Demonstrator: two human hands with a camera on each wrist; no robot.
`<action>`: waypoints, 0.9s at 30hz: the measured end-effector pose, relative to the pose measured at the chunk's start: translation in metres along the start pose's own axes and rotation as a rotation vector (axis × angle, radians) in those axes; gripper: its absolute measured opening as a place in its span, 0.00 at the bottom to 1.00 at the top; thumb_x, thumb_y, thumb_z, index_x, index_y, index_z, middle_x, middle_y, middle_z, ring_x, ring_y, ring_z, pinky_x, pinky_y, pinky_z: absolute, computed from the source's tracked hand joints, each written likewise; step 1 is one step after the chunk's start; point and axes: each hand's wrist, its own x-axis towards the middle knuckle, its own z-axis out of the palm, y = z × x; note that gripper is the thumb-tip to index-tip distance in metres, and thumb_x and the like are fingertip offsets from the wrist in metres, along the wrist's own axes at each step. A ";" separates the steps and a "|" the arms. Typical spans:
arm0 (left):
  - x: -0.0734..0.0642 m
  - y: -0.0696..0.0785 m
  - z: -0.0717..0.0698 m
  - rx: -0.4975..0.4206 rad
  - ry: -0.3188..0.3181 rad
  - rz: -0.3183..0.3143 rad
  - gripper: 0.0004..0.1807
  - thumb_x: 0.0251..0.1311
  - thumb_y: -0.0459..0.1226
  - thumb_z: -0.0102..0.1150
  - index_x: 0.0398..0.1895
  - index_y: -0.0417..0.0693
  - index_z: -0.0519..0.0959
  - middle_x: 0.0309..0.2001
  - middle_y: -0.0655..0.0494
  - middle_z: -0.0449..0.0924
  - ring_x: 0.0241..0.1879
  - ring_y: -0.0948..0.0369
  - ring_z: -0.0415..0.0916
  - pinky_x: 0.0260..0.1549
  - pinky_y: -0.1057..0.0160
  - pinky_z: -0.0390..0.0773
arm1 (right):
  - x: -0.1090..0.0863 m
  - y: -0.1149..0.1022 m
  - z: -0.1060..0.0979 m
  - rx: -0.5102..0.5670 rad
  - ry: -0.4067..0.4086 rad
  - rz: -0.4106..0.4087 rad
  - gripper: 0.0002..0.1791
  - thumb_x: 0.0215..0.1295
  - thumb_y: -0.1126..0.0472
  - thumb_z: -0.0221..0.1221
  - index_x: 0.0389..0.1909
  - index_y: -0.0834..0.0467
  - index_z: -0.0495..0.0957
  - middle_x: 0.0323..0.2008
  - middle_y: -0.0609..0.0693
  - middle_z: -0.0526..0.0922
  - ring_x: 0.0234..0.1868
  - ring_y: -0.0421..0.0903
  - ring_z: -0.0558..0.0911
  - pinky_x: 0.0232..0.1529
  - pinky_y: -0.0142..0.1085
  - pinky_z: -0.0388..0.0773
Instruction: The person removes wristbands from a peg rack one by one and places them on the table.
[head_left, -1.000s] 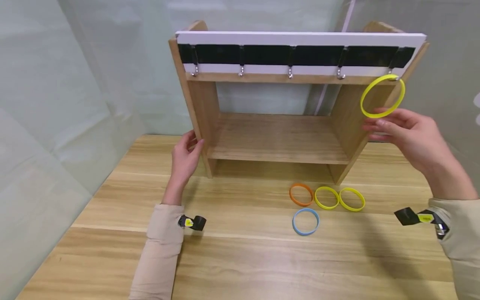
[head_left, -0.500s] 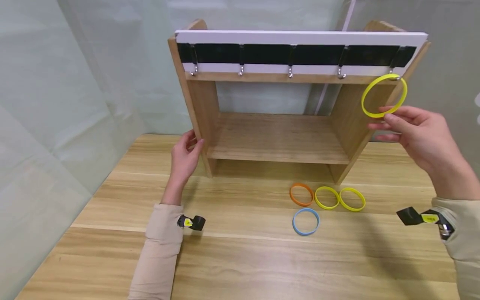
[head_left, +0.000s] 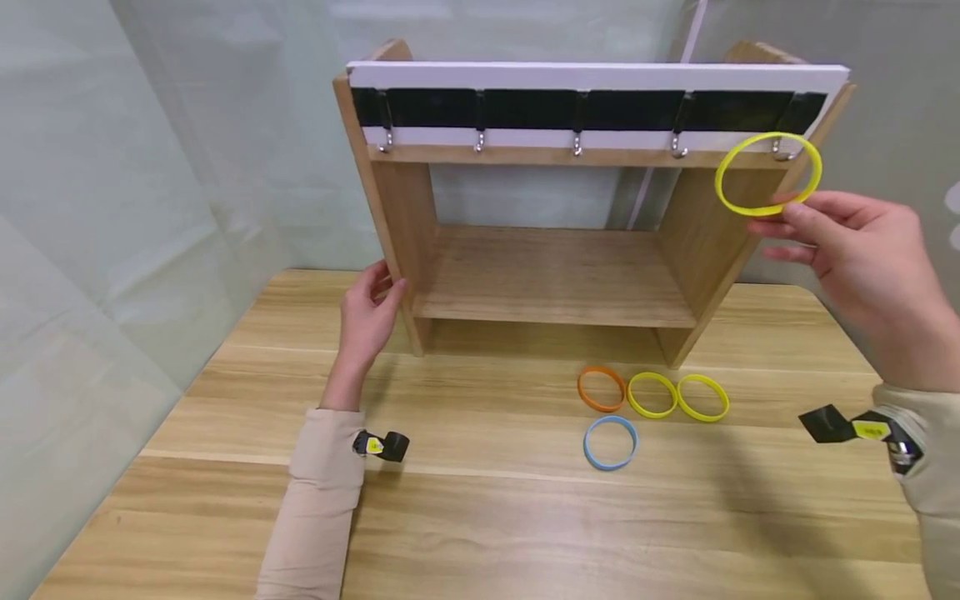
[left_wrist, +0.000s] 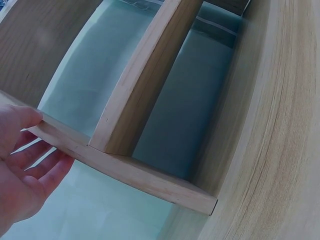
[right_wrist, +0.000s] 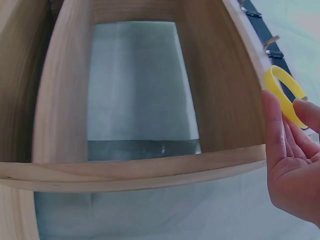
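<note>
My right hand [head_left: 873, 254] pinches a yellow silicone wristband [head_left: 757, 212] between thumb and fingers at its lower right edge. The wristband stands in front of the rightmost metal hook [head_left: 784, 153], which shows through the ring in the head view. In the right wrist view the wristband [right_wrist: 286, 102] is beside the white hook board. With thumb and fingers on either side, my left hand [head_left: 367, 317] grips the front edge of the left side panel of a wooden shelf [head_left: 555, 275]. That same grip on the panel shows in the left wrist view.
Below the shelf's front, an orange wristband [head_left: 602, 408], two yellow wristbands and a blue wristband [head_left: 611, 467] lie on the wooden table [head_left: 480, 533]. A white board with a black strip [head_left: 528, 109] and several hooks spans the shelf's top. A pale curtain [head_left: 187, 125] hangs behind.
The yellow wristband hung at the rightmost hook with my right fingers under it; my right hand has since pinched it and moved it slightly up. My left hand stays on the panel.
</note>
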 end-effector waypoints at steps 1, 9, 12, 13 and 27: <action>0.000 0.000 0.000 0.002 0.001 0.000 0.22 0.68 0.33 0.54 0.61 0.31 0.70 0.59 0.36 0.73 0.57 0.47 0.73 0.55 0.50 0.74 | 0.000 -0.002 0.001 0.016 -0.003 -0.008 0.08 0.64 0.77 0.56 0.42 0.77 0.79 0.37 0.63 0.85 0.39 0.52 0.86 0.36 0.38 0.83; -0.001 -0.001 0.000 0.018 -0.005 -0.005 0.22 0.68 0.33 0.54 0.62 0.33 0.69 0.60 0.38 0.72 0.57 0.48 0.73 0.55 0.51 0.74 | -0.003 -0.010 0.009 0.010 -0.047 -0.031 0.10 0.65 0.79 0.53 0.44 0.78 0.79 0.40 0.64 0.85 0.40 0.53 0.86 0.38 0.40 0.82; 0.000 -0.002 0.000 0.011 -0.004 0.002 0.22 0.68 0.33 0.54 0.62 0.32 0.69 0.59 0.37 0.73 0.57 0.48 0.73 0.55 0.51 0.74 | -0.009 -0.009 0.012 -0.077 -0.041 0.001 0.10 0.65 0.76 0.55 0.45 0.74 0.80 0.40 0.61 0.85 0.41 0.51 0.86 0.38 0.38 0.82; 0.000 -0.002 0.000 0.010 -0.004 0.002 0.22 0.68 0.33 0.54 0.62 0.32 0.70 0.59 0.37 0.73 0.57 0.48 0.73 0.55 0.51 0.74 | -0.010 -0.008 0.013 -0.098 -0.041 0.014 0.10 0.64 0.76 0.56 0.45 0.74 0.80 0.40 0.61 0.85 0.41 0.50 0.86 0.39 0.38 0.82; 0.000 -0.001 0.000 -0.004 -0.005 0.003 0.22 0.68 0.32 0.53 0.62 0.31 0.69 0.59 0.37 0.72 0.57 0.47 0.73 0.56 0.50 0.73 | -0.032 0.024 0.008 -0.639 -0.071 0.103 0.12 0.67 0.66 0.59 0.48 0.59 0.84 0.44 0.43 0.85 0.39 0.41 0.85 0.40 0.31 0.81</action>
